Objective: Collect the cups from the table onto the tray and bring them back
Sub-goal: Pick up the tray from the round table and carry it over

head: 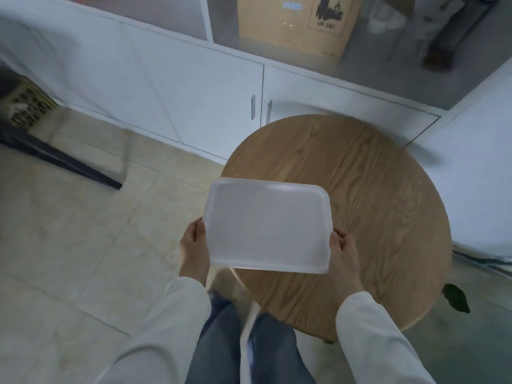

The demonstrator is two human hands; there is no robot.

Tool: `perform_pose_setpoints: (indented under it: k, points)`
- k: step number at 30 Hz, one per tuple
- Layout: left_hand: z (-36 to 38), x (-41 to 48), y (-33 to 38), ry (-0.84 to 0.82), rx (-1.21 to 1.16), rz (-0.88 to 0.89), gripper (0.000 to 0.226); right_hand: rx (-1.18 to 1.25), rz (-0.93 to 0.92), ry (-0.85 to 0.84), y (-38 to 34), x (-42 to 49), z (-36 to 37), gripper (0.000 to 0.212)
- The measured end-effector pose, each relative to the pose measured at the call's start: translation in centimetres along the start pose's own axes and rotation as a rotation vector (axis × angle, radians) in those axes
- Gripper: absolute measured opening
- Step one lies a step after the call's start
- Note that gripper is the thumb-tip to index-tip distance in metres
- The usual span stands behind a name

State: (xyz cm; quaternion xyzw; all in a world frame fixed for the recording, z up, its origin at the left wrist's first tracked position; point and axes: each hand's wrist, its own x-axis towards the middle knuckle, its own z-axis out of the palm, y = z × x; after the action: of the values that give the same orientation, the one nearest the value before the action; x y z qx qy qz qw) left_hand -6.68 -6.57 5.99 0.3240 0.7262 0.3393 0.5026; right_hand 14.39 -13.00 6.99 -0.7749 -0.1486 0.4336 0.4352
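Note:
I hold a white rectangular tray [267,224] level in front of me, over the near left edge of a round wooden table [360,189]. My left hand [194,245] grips the tray's left short edge. My right hand [343,250] grips its right short edge. Nothing lies on the tray. No cups are in view, and the visible tabletop bears nothing.
White low cabinets [194,87] with metal handles run along the far wall, with a cardboard box [299,23] above them. A dark mat and a crate [25,106] lie at the far left on the beige tiled floor [83,245]. A white surface [484,176] sits right of the table.

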Motion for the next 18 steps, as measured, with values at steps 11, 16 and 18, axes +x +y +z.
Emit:
perform_pose_setpoints:
  k: [11,16,18]
  points:
    - [-15.2,3.9,-0.1,0.175,-0.217,-0.012,0.023,-0.126,-0.188,-0.180,-4.0,-6.9,14.4,0.024]
    - [-24.1,7.1,-0.7,0.270,-0.325,-0.050,0.027,-0.182,-0.251,-0.258,-4.9,-10.6,23.9,0.023]
    - [-27.2,8.1,-0.7,0.299,-0.348,-0.045,0.027,-0.179,-0.264,-0.304,-5.3,-11.9,27.3,0.022]
